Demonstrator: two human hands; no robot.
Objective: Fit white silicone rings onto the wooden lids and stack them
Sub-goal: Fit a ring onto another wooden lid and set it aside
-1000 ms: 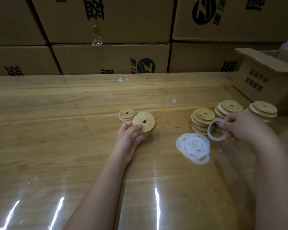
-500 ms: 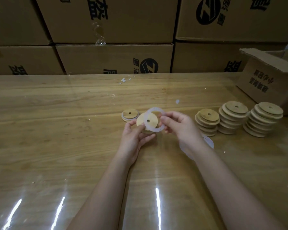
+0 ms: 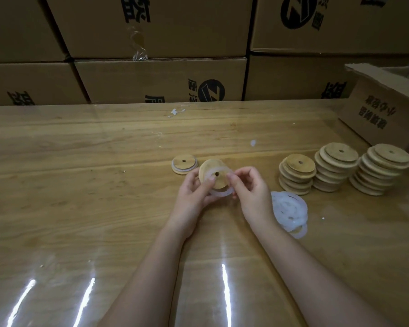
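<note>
Wooden, with a small centre hole, the lid (image 3: 214, 173) stood tilted just above the table (image 3: 80, 185), gripped by the left hand (image 3: 194, 197) with the thumb across its face. A white silicone ring (image 3: 221, 192) hung partly round its lower edge, pinched by the right hand (image 3: 250, 192). The job looked barely begun: one ringed lid (image 3: 184, 164) lay just behind, while three stacks of bare lids (image 3: 335, 169) and a heap of loose rings (image 3: 289, 208) waited to the right. Cartons (image 3: 161, 79) bore a round black Z-like logo (image 3: 211, 90) and Chinese characters I could not read.
</note>
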